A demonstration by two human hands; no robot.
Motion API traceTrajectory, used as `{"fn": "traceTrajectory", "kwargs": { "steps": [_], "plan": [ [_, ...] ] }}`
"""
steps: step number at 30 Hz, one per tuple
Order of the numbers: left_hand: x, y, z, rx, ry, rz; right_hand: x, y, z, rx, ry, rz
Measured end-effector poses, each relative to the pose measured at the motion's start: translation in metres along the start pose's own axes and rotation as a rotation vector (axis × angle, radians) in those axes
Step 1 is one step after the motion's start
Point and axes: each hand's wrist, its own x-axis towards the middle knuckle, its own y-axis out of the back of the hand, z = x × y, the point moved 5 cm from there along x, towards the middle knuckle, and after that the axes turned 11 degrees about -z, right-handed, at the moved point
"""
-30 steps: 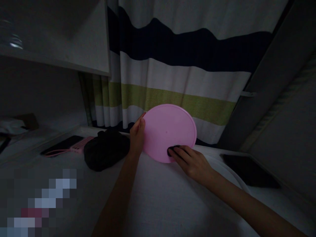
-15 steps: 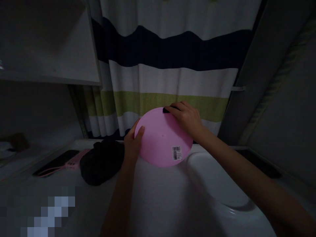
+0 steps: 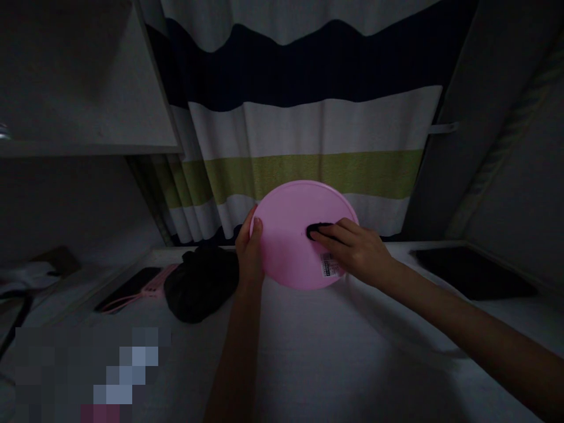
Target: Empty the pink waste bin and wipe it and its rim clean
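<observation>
Upright in front of me is a round pink plastic disc, with a raised rim and a white barcode sticker at its lower right. It could be a lid or the underside of a dish; I cannot tell which. My left hand grips its left edge, thumb on the near face and fingers behind. A small, soft-looking black item, perhaps a cloth or sponge, is pinched in my right hand and pressed against the disc near its centre. The fingers partly cover that item.
To the left lie a black plastic bag, a pink power strip and a dark flat object. A dark mat lies at the right. Behind hangs a striped curtain, and a cabinet juts out upper left.
My right hand has moved the black item from the disc's top rim down to near its centre. The disc now sits slightly further right in view, still in my left hand.
</observation>
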Motion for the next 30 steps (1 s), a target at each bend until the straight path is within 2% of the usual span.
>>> {"fn": "traceTrajectory", "kwargs": {
  "steps": [6,11,18,22,27,30],
  "plan": [
    [0.0,0.0,-0.002,-0.041,0.007,0.002,-0.03,-0.008,-0.041,0.111,0.084,-0.034],
    [0.0,0.0,-0.004,-0.006,0.028,0.011,-0.033,-0.012,-0.061,0.145,0.15,-0.019],
    [0.001,0.001,-0.001,0.094,-0.01,-0.034,-0.013,-0.01,-0.047,0.081,0.123,-0.014],
    [0.001,0.004,-0.002,0.153,-0.02,0.004,-0.005,-0.009,-0.034,0.045,0.082,-0.034],
    [0.003,0.004,-0.007,0.094,0.008,0.001,-0.003,-0.008,-0.016,-0.021,-0.014,-0.045],
    [0.002,0.0,-0.006,0.04,0.01,0.013,-0.004,-0.006,-0.014,-0.044,-0.019,-0.026]
  ]
}}
